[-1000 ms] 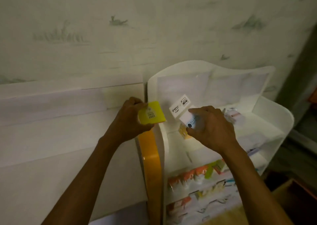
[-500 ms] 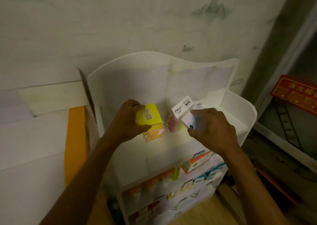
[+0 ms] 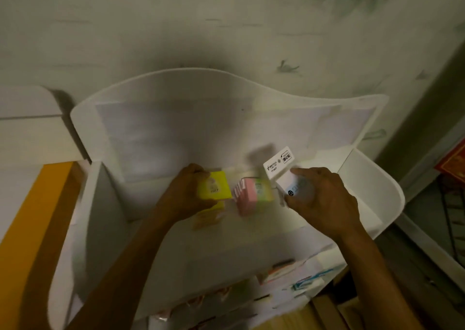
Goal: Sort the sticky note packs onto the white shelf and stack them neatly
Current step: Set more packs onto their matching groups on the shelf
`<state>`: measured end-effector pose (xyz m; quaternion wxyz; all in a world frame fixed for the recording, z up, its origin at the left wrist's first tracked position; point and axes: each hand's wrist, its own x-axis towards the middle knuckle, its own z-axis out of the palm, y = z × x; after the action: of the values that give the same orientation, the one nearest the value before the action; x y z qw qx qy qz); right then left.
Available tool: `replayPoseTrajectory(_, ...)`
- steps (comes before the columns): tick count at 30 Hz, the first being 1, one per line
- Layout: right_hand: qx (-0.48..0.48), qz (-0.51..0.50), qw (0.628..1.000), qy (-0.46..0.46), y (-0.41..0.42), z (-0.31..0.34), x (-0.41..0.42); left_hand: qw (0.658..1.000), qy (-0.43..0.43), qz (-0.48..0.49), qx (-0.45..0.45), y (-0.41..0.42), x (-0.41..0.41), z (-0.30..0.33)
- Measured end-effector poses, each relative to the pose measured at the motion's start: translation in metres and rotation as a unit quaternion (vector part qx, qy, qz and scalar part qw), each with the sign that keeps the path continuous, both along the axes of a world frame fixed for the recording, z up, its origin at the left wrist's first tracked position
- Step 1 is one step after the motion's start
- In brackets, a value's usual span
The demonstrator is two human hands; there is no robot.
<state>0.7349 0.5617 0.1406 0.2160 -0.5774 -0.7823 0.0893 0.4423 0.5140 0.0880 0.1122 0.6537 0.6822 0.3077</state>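
Note:
My left hand [image 3: 185, 193] grips a yellow sticky note pack [image 3: 214, 189] just above the top tier of the white shelf [image 3: 372, 178]. Under it lies a blurred yellow-orange pack [image 3: 208, 216] on the shelf surface. A pink and green stack of packs [image 3: 253, 196] stands in the middle of the tier, between my hands. My right hand [image 3: 324, 201] holds a white pack with a header card [image 3: 285, 172], close to the right of that stack.
The shelf's tall curved back panel [image 3: 201, 118] stands against a patterned wall. Lower tiers [image 3: 289, 279] hold several more colourful packs. An orange board [image 3: 27, 229] leans at the left. A red object [image 3: 453, 161] sits at the far right.
The view has swung so the shelf sits centred. Both hands have come lower over the top tier, the yellow pack now just above the pack lying there.

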Motion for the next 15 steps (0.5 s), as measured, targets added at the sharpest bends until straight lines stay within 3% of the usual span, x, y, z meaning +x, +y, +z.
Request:
replayPoseTrajectory(9,-0.036,0.012,0.999,0.011,0.054,-0.019,0.027,0.997,0.016,0.027,-0.075,0.020,0.011,-0.035)
replayPoseTrajectory(15,-0.042,0.034,0.998,0.023,0.093,-0.030,0.057,0.990,0.020,0.105,-0.089,0.019,0.027,-0.053)
